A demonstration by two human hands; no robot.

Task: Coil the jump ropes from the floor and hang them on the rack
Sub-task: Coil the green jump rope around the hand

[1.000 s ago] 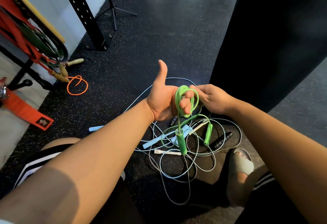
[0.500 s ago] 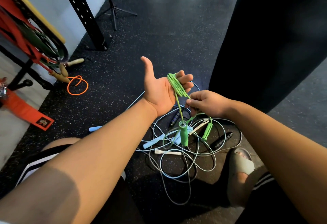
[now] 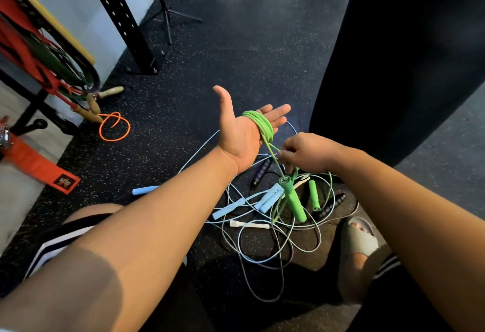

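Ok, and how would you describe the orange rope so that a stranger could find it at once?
Start at the rack of red and green bands on the left. On the floor just below it, beside the wooden handles, lies the orange rope in a small loop. It is the only orange one and lies apart from the tangled pile of ropes.

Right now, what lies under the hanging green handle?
Pale blue handles and tangled cords on the floor; where the cords cross behind the green handle is covered.
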